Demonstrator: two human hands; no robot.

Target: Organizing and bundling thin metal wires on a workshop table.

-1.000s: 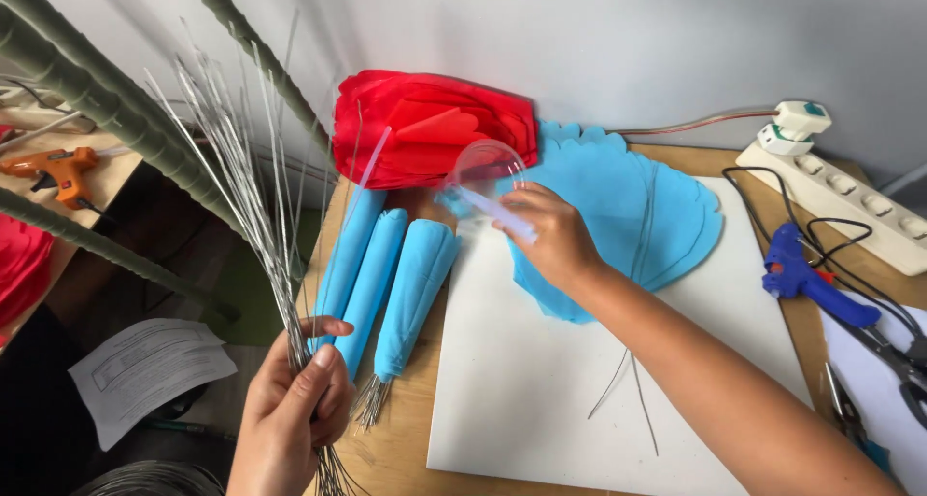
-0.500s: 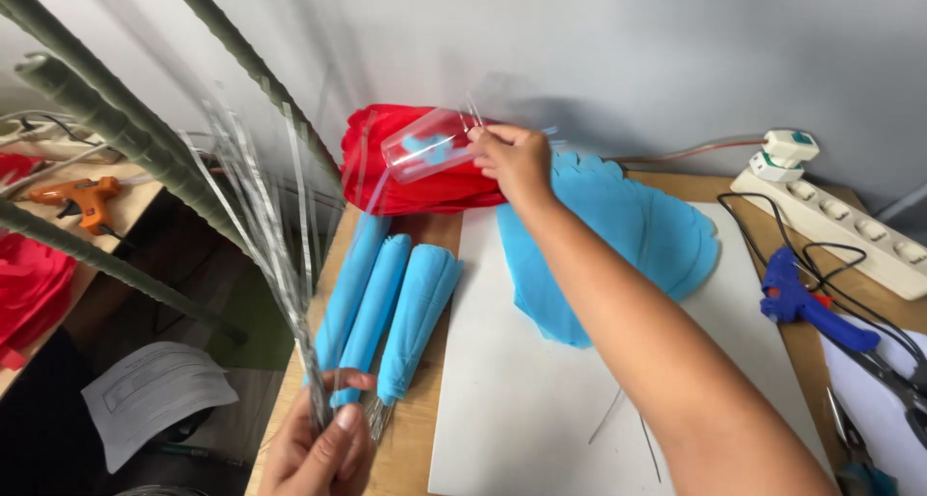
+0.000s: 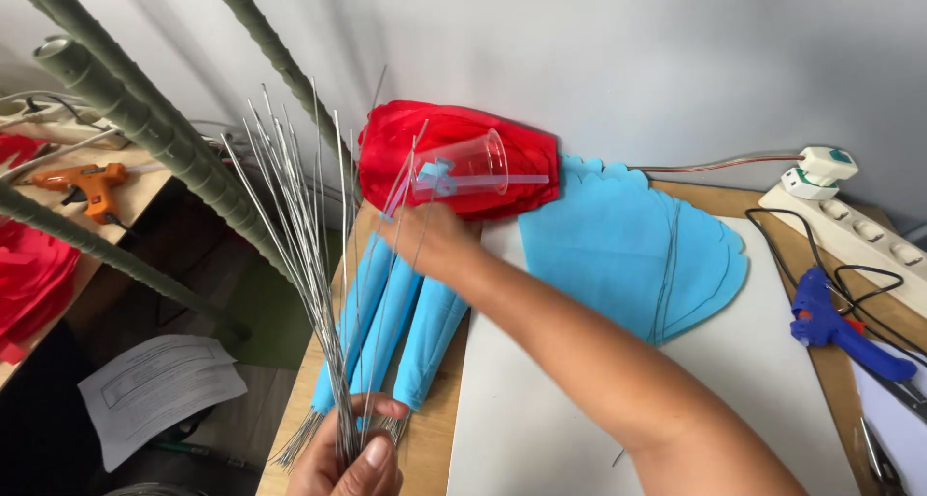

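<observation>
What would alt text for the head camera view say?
A left hand grips a bundle of thin wires upright while the right hand reaches among them, beside a clear plastic cup. Three blue paper cones, red paper and a blue glue gun lie on the table.

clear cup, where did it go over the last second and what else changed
The right hand carried the clear cup from the blue sheets up onto the red pile and let go. The left hand raised the wires. Blue cones and blue glue gun stayed put.
</observation>
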